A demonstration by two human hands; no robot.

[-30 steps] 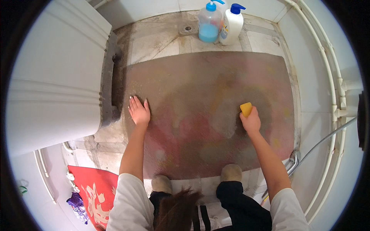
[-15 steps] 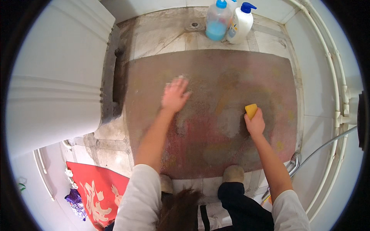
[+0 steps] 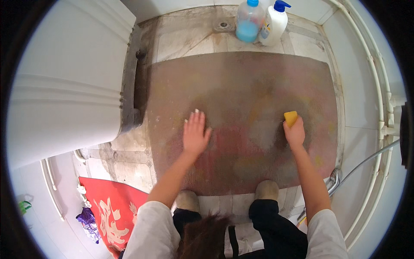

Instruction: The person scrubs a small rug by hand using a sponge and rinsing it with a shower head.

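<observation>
Yellow block in firm grip of right hand, over right part of brownish mat.
Apparently mid-scrub, with left hand palm-down, fingers slightly apart, contact unclear; next, likely to need even pressure.

Two bare hands, two beige shoes, one yellow block and one large floor mat are counted. One white pump bottle, one clear bottle with blue liquid, one round floor drain, one red sheet and one purple packet are also seen.
</observation>
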